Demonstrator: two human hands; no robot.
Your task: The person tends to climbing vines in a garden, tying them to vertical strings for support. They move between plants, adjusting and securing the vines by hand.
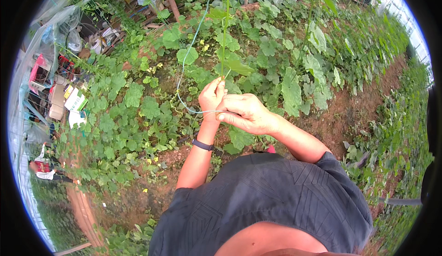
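Note:
In the head view my left hand (211,94), with a dark band on its wrist, pinches a green vine stem (224,42) near its lower visible part. A leaf (240,67) branches off just above those fingertips. My right hand (247,114) crosses close beside the left and pinches a thin light-blue string (191,110) between thumb and forefinger. From there the string loops to the left and rises to the top of the view, slack at the bottom. A small yellowish tendril (175,100) clings to it. Where the stem goes below my left hand is hidden.
Broad-leaved vine plants (150,107) with some yellow flowers spread ahead and left. More hanging vines (312,66) stand at right, beside a bare soil path (359,107). Boxes and bags (60,97) lie at far left, near plastic sheeting (26,66). Another person (44,166) is at the left edge.

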